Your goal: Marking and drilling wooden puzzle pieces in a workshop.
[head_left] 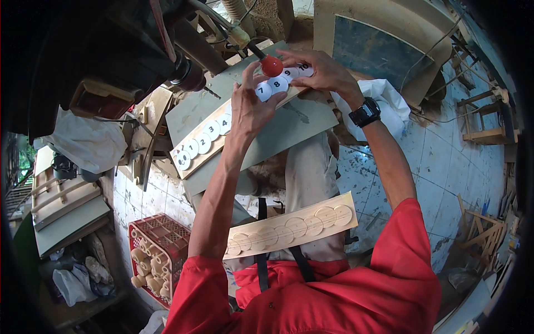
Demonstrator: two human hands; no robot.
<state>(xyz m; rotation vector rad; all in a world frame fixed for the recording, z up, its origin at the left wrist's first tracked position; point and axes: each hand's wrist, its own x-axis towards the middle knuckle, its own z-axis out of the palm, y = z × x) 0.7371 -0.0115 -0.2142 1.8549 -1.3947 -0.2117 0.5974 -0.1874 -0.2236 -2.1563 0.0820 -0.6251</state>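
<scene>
A row of overlapping white paper discs [210, 131] with black printed numerals and a face at its near left end lies on a pale wooden board [189, 165]. My left hand [250, 106] reaches over the middle of the row, its thumb and fingers bent about the discs' edges. Farther right, my right hand [322, 72] curls round the far end of the same row, thumb low and fingers above. The undersides of both hands' grips are hidden. Across my lap rests a second wooden board [292, 227] with overlapping round outlines cut into it.
A red ball knob [272, 65] on a lever hangs just above my hands. Left of them, a drill bit [212, 93] points down from a dark drill press [186, 73]. The grey worktable [311, 118] supports the board. A red crate [167, 228] holds turned wooden pieces.
</scene>
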